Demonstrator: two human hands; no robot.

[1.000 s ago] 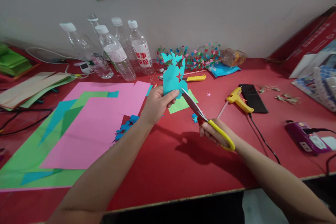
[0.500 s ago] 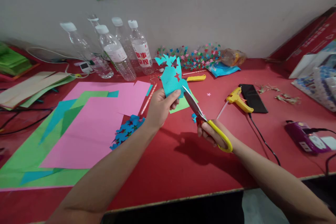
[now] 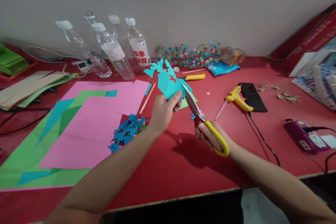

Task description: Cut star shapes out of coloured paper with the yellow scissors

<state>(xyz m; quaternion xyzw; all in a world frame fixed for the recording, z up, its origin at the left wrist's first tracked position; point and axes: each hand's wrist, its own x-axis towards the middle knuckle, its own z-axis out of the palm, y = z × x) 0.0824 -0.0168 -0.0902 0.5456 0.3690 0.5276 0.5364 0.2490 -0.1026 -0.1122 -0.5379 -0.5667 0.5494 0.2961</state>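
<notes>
My left hand pinches a sheet of turquoise paper between thumb and fingers, above the table. The paper has a star-shaped hole and ragged cut strips along its far edge. In my right hand are yellow-handled scissors, fingers wrapped through the loops. Their blades point away to the upper left, the tips at the paper's right edge. Whether the blades touch the paper I cannot tell. Small star cutouts lie behind the scissors, partly hidden. Blue star-cut paper scraps lie beside my left forearm.
Pink paper and green sheets are layered at left. Several plastic bottles stand by the wall. A star-covered clear bottle lies at the back, near a yellow cutter. To the right are a glue gun, phone and purple power socket.
The turquoise paper has turned and tilted in my left hand, its cut strips swinging to the left. The scissors have shifted slightly left and down. My view has moved a little.
</notes>
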